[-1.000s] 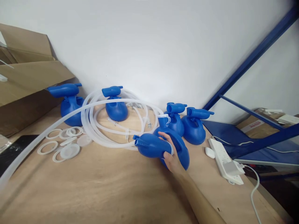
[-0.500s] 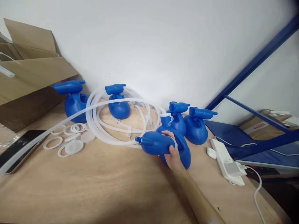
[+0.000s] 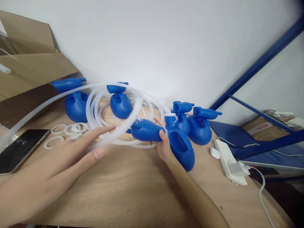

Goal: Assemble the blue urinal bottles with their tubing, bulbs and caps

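Observation:
My right hand [image 3: 163,145] is closed around a blue plastic spouted funnel piece [image 3: 147,130], its narrow spout pointing left. On the left, my left hand [image 3: 78,158], blurred by motion, has a translucent white tube [image 3: 123,126] between its thumb and fingers. That tube slants up and right, passing just left of the blue piece; whether they touch I cannot tell. Right behind my right hand a blue jug [image 3: 181,152] with a white cap [image 3: 171,115] stands on the table. The rest of the tubing lies in a coil [image 3: 95,107] behind both hands.
More blue jugs topped with blue funnel pieces stand along the wall, two at left [image 3: 76,107] [image 3: 121,106] and two at right [image 3: 181,122] [image 3: 199,131]. White rings [image 3: 53,142], a phone [image 3: 21,152], a cardboard box [image 3: 35,76] and a power strip [image 3: 230,161] surround the work area.
My left hand has come in from the left with the tube. My right hand has moved the blue piece left and slightly up, away from the capped jug.

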{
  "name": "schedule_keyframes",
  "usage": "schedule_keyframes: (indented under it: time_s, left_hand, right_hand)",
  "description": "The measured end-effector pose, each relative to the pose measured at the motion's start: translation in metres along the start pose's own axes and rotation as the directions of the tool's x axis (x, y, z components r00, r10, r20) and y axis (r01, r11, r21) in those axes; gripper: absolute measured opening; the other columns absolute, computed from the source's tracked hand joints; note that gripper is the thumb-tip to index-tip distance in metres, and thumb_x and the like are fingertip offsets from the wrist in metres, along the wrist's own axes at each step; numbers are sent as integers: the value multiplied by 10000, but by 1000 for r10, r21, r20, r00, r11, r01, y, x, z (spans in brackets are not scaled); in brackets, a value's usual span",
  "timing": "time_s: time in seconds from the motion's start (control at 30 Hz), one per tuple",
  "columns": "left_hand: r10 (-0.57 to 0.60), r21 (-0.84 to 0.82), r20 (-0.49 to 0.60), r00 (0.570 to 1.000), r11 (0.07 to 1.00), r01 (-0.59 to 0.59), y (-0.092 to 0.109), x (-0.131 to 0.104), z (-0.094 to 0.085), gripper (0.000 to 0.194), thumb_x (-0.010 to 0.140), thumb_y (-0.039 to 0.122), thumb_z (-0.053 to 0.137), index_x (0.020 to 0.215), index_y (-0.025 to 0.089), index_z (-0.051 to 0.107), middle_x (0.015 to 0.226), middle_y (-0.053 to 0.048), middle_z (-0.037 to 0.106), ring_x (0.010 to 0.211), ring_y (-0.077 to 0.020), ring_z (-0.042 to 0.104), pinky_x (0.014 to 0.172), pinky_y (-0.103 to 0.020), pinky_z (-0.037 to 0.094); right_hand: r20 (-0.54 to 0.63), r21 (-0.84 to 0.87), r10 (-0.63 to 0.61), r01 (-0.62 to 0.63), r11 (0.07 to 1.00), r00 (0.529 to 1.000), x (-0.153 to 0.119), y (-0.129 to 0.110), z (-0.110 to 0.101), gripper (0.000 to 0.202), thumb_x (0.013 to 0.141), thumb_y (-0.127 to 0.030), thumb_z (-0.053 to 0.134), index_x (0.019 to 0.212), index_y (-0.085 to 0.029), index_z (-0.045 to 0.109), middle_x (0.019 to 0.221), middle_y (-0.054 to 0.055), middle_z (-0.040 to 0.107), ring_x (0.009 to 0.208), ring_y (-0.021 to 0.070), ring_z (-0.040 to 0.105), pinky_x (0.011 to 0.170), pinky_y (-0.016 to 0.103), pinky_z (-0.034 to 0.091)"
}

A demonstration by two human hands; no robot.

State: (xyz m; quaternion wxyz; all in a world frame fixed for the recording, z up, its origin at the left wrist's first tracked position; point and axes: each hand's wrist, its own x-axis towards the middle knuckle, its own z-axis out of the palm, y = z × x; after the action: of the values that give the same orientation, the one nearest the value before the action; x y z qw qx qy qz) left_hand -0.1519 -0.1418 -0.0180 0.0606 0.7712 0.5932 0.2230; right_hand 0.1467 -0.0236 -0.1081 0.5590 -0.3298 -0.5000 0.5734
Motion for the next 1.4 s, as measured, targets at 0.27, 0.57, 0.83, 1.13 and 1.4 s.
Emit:
schedule_keyframes:
  time_s: [0.27,0.57,0.83,1.13,1.4]
  left_hand:
    - [213,232,-367,905,964,-133,29,67,-30,581,1029,529,311,1360,231,685,1296,31,638,1096,-213,651,988,-311,469]
    - [250,229,-317,915,956,-182,35,84,-30,454,1108,479,408,1443,242,600,688,40,613,584,-167,521,637,-282,360]
    - [417,308,-258,872,891,-334,13,91,-33,367,1093,231,391,1246,129,709,1093,-69,710,932,-181,640,778,-269,421]
    - [498,-15,-183,848,861,-509,18,95,-39,350,1084,405,556,1345,229,709,1009,12,739,753,-94,596,655,-182,424]
    - [500,-104,-194,844,845,-525,12,105,-35,252,1061,347,632,1257,251,759,794,66,645,645,-48,532,620,-144,402]
  right_hand:
    - [-247,-244,-291,232,942,924,43,-75,20,450,891,-679,608,1085,-274,581,982,33,625,793,185,647,488,250,457]
    - [-142,-384,-527,444,810,838,48,-109,-11,448,842,-555,778,1222,-340,682,990,14,585,778,194,606,511,278,495]
    - [-183,-229,-473,431,873,862,54,-109,-31,429,750,-501,792,1115,-299,696,947,6,595,721,180,609,538,315,570]
    - [-87,-234,-477,447,863,875,55,-101,-28,327,790,-470,753,1086,-347,688,954,2,582,823,197,639,614,315,591]
    - [-119,-202,-485,457,866,866,50,-101,-14,372,760,-465,753,1086,-323,645,918,-17,551,791,194,613,657,342,576]
